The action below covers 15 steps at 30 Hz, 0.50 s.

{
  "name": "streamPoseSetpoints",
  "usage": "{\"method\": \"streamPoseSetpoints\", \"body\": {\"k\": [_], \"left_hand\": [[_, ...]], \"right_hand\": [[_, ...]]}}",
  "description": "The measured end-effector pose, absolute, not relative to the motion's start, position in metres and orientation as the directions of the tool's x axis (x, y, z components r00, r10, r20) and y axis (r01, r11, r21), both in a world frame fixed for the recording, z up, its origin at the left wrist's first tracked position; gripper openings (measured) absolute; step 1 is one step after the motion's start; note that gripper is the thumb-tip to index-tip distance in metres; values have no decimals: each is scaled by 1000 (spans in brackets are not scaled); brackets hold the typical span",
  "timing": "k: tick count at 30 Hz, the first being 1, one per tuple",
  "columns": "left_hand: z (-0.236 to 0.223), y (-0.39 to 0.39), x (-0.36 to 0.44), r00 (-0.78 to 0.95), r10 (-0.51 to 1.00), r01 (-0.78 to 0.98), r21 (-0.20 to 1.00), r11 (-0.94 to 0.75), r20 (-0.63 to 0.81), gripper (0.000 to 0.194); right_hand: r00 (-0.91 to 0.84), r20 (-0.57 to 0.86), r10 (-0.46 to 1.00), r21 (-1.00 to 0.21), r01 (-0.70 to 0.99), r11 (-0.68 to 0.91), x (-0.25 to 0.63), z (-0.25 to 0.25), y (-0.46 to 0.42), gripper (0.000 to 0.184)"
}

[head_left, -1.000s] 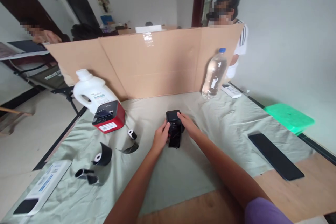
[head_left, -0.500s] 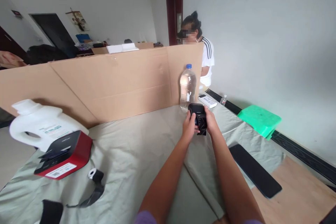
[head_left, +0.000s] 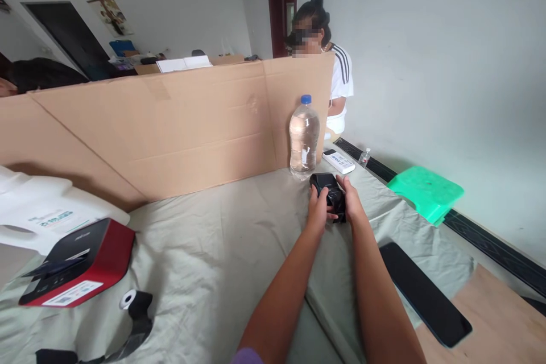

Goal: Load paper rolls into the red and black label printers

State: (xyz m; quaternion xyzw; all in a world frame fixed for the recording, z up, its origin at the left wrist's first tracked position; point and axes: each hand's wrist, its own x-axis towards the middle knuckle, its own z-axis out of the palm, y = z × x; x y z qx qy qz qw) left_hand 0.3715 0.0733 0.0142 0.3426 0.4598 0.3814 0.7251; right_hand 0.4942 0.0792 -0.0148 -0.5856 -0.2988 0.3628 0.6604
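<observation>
A small black boxy device [head_left: 325,183], with glossy dark material hanging from its near side, is held between both hands just above the cloth. My left hand [head_left: 318,211] closes on its left side, thumb on top. From the right, my right hand [head_left: 352,200] grips the same device, fingers against its edge. Its underside and exact kind are hidden by the fingers. Just behind it stands a large clear bottle [head_left: 304,145] with a blue cap. A white box [head_left: 339,161] lies beyond my right hand.
A cardboard panel [head_left: 205,125] stands across the back; a person [head_left: 341,71] is behind it. At left are a white jug [head_left: 46,205], a red and black box [head_left: 104,259] and a partly unrolled black roll [head_left: 139,310]. A black phone-like slab [head_left: 426,296] and green stool [head_left: 426,190] are right.
The view has shifted, so the left-hand things sit nearer the frame's edge. My hands and the black device appear slightly farther right, and the device has tilted a little.
</observation>
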Motion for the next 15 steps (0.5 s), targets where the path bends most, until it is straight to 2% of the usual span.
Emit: {"method": "streamPoseSetpoints", "body": {"k": [3,6,11,15], "left_hand": [[13,70,371,350,874,-294,847,443,-336,84],[12,68,371,368,861,-336,814,474,-350,78],[10,68,378,375,858,-345,806,481,-352,80],[11,61,376,357,865,-266,849,456,-352,82]], "right_hand": [[570,5,822,-996,-75,58,496,-12,77,65],[568,19,823,-996,-60,64,497,-5,74,65],[549,-2,836,-993,-103,65,501,-1,69,65],[545,-77,835,-982,-188,31,508,-5,65,69]]}}
